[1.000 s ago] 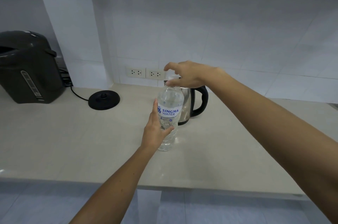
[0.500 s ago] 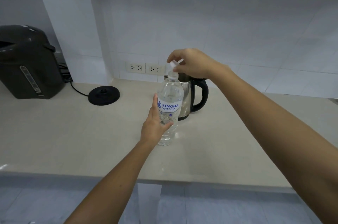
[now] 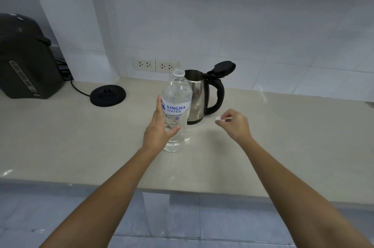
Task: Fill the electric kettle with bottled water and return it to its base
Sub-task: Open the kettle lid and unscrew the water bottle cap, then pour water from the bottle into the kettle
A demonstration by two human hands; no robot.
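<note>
A clear water bottle point(image 3: 176, 93) with a blue-lettered label stands upright on the beige counter point(image 3: 81, 146), its mouth uncapped. My left hand point(image 3: 159, 126) grips its lower half. Just behind it stands a steel electric kettle point(image 3: 197, 95) with a black handle, its black lid point(image 3: 222, 68) flipped up. My right hand point(image 3: 234, 124) hovers low over the counter to the kettle's right, pinching the small white bottle cap point(image 3: 218, 118) in its fingertips. The round black kettle base point(image 3: 108, 95) sits bare to the left, with its cord running left.
A dark thermo pot point(image 3: 26, 59) stands at the far left by the wall. Two wall sockets point(image 3: 154, 64) sit on the white tiles behind the bottle. The counter's front edge runs across below my forearms.
My right hand took the cap off the bottle's mouth and carried it down and to the right of the kettle. The kettle's raised lid is now uncovered. My left hand kept its hold.
</note>
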